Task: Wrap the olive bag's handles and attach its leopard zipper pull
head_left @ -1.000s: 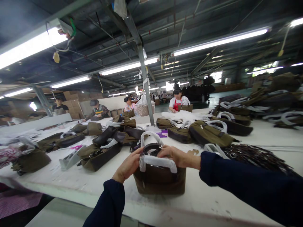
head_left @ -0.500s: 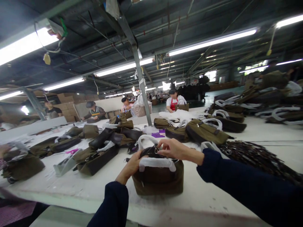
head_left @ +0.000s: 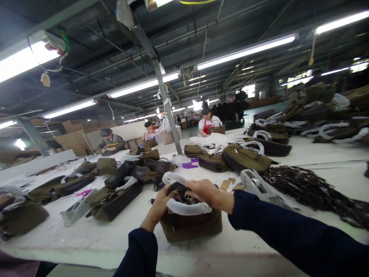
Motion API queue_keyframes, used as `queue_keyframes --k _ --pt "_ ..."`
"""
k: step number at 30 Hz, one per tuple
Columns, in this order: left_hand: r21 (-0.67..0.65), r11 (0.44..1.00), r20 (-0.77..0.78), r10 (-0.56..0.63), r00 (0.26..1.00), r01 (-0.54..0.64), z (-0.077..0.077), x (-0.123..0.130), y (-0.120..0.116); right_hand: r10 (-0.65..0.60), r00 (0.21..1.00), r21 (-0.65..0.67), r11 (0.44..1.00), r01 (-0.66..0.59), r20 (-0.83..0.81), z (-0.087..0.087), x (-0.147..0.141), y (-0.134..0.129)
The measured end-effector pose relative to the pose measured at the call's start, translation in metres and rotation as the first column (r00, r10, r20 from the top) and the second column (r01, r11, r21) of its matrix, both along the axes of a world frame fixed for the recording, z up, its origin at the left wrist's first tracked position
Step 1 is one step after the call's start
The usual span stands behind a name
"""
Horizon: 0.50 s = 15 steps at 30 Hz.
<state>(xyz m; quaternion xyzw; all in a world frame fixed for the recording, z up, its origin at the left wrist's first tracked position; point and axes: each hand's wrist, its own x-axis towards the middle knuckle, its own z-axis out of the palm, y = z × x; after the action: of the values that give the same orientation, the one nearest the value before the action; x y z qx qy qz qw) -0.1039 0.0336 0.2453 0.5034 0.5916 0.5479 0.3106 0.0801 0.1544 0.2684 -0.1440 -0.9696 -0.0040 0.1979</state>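
- White table [head_left: 115, 238]: runs under and all around the handbag [head_left: 193, 227], which stands upright near its front edge.
- Metal pole [head_left: 165, 98]: rises beyond the handbag, slanting up toward the dark roof.
- Pile of bags [head_left: 296, 115]: heaped well off to the far right of the handbag, many with white-wrapped handles.
- Co-worker in a red apron [head_left: 209, 123]: across the table, beyond the handbag, with a brown bag in front.
- Heap of dark straps [head_left: 308, 188]: spread to the right of the handbag, with metal rings among them.
- Handbag: olive-brown, between the person's two hands, its top opening partly covered by them.
- Clear plastic stand [head_left: 255, 182]: right of the handbag and a little beyond, beside the strap heap.
- Right hand [head_left: 206, 191]: over the handbag's right top edge, fingers bent down toward the opening; the fingertips are partly hidden, so I cannot tell whether they pinch anything.
- Left hand [head_left: 158, 204]: closed around the handbag's left top edge, thumb toward the near side.
- White-wrapped handles [head_left: 188, 208]: one at the handbag's front, another arching behind its opening.
- Dark looped strap [head_left: 179, 188]: at the handbag's opening, between the hands.
- Purple pieces [head_left: 188, 164]: on the table beyond the handbag.
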Motion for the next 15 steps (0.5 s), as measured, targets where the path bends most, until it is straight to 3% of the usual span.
queue_keyframes --k 3,7,15 --pt "0.061 0.998 -0.032 -0.017 0.999 0.019 -0.006 -0.003 0.003 -0.003 0.996 0.125 0.992 -0.009 0.094 -0.005 0.000 -0.005" --pt "0.067 0.998 -0.082 0.000 0.997 0.005 -0.009 -0.006 0.004 -0.005 0.986 0.176 0.984 -0.025 0.167 -0.007 -0.002 -0.010" --pt "-0.032 0.998 -0.186 -0.056 0.981 0.051 0.001 0.000 -0.005 0.063 0.997 -0.076 0.995 -0.059 0.050 -0.026 -0.014 0.017"
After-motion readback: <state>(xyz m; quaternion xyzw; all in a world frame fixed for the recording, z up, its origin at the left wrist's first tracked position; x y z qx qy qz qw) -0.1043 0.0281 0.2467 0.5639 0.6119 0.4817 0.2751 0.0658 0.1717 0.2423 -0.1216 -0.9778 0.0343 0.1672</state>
